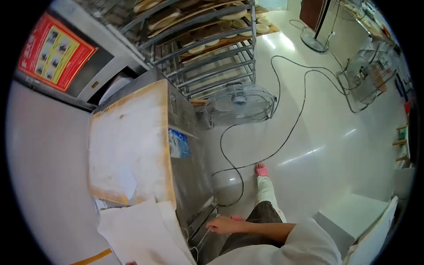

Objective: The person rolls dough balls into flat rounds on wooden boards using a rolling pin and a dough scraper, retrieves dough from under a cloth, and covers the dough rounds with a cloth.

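My right hand point(223, 224) reaches in from the lower right with its fingers closed. It is beside the lower side of the floured table, close to a thin pale cord or rod; what it grips is too small to make out. Only a sliver of my left hand point(131, 263) shows at the bottom edge, by a white cloth point(137, 229), and its fingers are hidden. The cloth lies in folds over the near end of the flour-dusted tabletop point(128, 145). A white scrap point(129, 182) rests on that top. A blue and white packet point(179, 144) sits in the table's open side.
Beyond the table stands a metal rack point(254, 48) with boards of pale dough pieces point(263, 28). A floor fan point(240, 104) is in front of it. A black cable point(304, 95) loops across the floor near my pink shoe point(261, 169). A white box point(353, 212) is at right.
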`<action>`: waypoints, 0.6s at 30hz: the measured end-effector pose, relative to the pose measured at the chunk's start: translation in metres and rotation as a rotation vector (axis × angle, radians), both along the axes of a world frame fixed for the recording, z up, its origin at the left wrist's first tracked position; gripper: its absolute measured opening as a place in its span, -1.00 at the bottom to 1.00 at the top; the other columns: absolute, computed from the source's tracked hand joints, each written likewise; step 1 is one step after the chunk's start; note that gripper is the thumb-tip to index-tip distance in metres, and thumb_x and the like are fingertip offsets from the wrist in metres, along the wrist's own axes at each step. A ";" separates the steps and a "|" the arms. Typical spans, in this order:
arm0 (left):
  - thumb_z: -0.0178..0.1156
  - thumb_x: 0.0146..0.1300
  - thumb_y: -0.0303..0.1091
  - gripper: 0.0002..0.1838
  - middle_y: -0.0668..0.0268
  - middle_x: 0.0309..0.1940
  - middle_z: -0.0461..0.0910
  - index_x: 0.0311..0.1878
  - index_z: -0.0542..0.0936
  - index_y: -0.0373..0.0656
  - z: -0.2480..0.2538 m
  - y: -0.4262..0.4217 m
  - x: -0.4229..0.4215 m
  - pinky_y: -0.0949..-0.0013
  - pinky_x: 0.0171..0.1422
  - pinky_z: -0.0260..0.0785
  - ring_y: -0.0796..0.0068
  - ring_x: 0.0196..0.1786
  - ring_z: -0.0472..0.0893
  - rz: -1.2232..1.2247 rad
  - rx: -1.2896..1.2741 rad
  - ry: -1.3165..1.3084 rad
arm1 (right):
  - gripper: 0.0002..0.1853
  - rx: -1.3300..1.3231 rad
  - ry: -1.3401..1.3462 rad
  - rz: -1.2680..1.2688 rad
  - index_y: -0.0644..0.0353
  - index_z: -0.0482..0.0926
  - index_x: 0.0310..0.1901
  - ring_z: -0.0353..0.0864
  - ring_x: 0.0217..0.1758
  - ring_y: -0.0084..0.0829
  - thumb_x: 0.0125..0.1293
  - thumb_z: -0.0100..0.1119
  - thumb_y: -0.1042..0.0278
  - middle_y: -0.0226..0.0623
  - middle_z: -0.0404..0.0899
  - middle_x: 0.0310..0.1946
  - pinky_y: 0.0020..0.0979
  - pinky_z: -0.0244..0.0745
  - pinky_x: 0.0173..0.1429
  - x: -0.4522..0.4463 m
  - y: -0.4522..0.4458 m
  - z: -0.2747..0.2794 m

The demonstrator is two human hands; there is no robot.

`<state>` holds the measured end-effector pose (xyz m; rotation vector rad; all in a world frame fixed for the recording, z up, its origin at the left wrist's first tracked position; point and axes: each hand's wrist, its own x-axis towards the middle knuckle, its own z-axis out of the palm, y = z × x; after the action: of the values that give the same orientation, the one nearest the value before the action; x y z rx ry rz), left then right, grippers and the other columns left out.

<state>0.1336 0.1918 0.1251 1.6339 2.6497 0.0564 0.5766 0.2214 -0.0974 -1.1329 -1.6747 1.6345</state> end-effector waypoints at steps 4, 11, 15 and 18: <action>0.12 0.25 -0.63 -0.97 0.32 -0.50 0.53 -0.30 0.52 -0.33 -0.054 0.132 0.213 0.45 -0.30 0.35 0.59 -0.42 0.46 -0.344 -0.168 -0.362 | -0.64 -0.118 -0.157 -0.156 0.10 0.60 0.04 0.67 -0.16 -0.04 0.18 0.13 0.42 -0.08 0.68 -0.21 -0.12 0.54 -0.06 0.109 0.017 -0.033; 0.29 0.17 -0.37 -0.89 0.18 -0.47 0.59 -0.30 0.57 -0.14 -0.079 0.217 0.394 0.11 -0.33 0.43 0.11 -0.42 0.60 -0.885 -0.239 -0.157 | -0.72 -0.395 -0.436 -0.786 0.19 0.64 -0.09 0.70 -0.29 -0.16 0.11 0.26 0.41 -0.13 0.70 -0.36 -0.26 0.57 -0.16 0.286 0.014 -0.052; 0.28 0.18 -0.37 -0.89 0.19 -0.46 0.60 -0.29 0.56 -0.13 -0.061 0.257 0.430 0.11 -0.31 0.43 0.12 -0.38 0.60 -0.892 -0.124 -0.262 | -0.71 -0.438 -0.502 -0.696 0.20 0.65 -0.10 0.71 -0.30 -0.23 0.10 0.30 0.42 -0.14 0.70 -0.37 -0.25 0.57 -0.17 0.313 0.005 -0.061; 0.27 0.19 -0.36 -0.89 0.19 -0.43 0.61 -0.28 0.56 -0.13 -0.064 0.279 0.442 0.12 -0.27 0.44 0.13 -0.34 0.62 -0.952 -0.062 -0.308 | -0.69 -0.381 -0.475 -0.646 0.21 0.65 -0.09 0.74 -0.28 -0.28 0.08 0.34 0.39 -0.14 0.72 -0.35 -0.29 0.59 -0.14 0.313 0.011 -0.055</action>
<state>0.5752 0.4712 0.0615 2.4127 1.4423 0.1753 0.8891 0.2325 -0.1528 -2.1160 -1.0538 1.3382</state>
